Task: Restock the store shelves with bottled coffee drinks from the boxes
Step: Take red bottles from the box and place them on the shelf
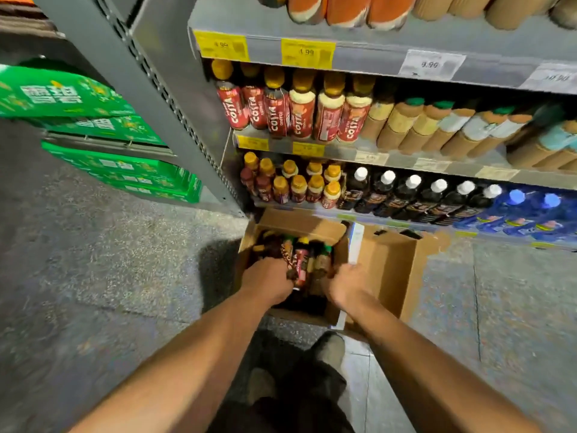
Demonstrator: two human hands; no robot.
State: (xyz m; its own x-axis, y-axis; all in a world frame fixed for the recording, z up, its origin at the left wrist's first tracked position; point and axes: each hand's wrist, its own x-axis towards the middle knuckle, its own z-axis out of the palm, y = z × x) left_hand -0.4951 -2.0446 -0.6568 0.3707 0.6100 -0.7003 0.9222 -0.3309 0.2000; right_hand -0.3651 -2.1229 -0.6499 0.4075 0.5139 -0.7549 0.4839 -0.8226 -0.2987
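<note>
Cardboard brown box [315, 228] on the floor holds red-labelled coffee bottles [301, 264]; left hand [267, 281] and right hand [345, 284] reach in, grips hidden. Picking step; next, lift bottles to the shelf.

Bare forearms, no sleeves; dark trousers [312, 401]; grey-tan shoes [331, 348].
</note>
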